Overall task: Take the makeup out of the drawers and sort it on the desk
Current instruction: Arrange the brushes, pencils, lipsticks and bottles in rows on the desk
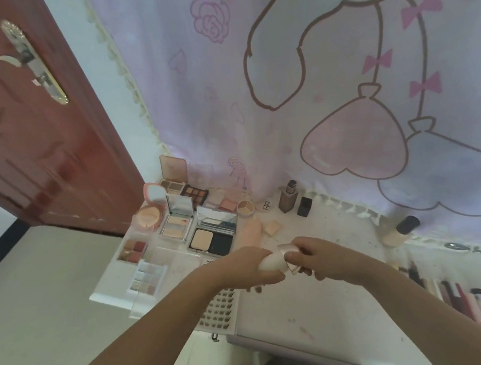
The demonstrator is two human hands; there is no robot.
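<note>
Above the middle of the white desk [316, 301] both my hands hold one pale pink, egg-shaped makeup container [272, 262]. My left hand [249, 269] grips its rounded body from the left. My right hand [324, 258] pinches its shiny rose-gold cap end [286, 249]. Whether the cap is on or coming off cannot be told. Several open palettes and compacts lie in rows on the desk's left part, among them a large powder compact [212, 240] and a red blush quad [131, 250].
Two foundation bottles [288, 197] and a small black box [304, 206] stand at the back by the pink cartoon cloth. A bottle [400, 231] lies at right. An open drawer [476, 304] of lipsticks is at far right. A lash tray [220, 309] lies under my wrists. Brown door at left.
</note>
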